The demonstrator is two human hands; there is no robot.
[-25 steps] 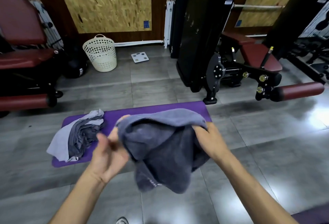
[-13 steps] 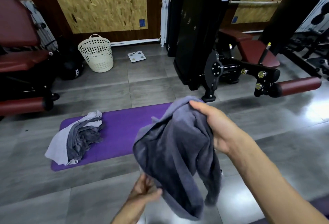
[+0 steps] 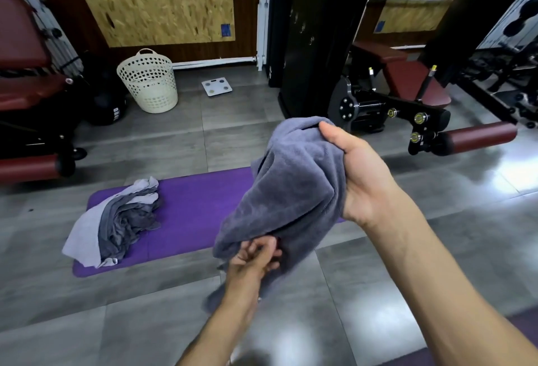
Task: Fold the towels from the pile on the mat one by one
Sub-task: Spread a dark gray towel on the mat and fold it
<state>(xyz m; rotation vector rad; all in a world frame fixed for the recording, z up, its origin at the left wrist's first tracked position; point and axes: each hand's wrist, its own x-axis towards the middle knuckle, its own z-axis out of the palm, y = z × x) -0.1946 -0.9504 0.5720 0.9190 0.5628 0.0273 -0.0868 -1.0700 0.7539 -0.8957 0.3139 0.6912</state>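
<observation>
A crumpled grey towel (image 3: 291,191) hangs in the air above the right part of the purple mat (image 3: 192,214). My right hand (image 3: 361,173) grips its upper end, thumb over the top fold. Lower down, my left hand (image 3: 256,258) pinches the towel's bottom edge with curled fingers. On the mat's left end lies the pile of towels (image 3: 116,223), light grey and dark grey, rumpled together. The mat's right end is hidden behind the held towel.
A cream laundry basket (image 3: 150,81) stands on the grey tile floor behind the mat, with a white bathroom scale (image 3: 217,87) to its right. Dark red padded gym machines stand at the left (image 3: 29,97) and right (image 3: 422,109).
My right hand has lifted the towel's top end up and to the right. My left hand dropped below the towel, then took hold of its lower edge.
</observation>
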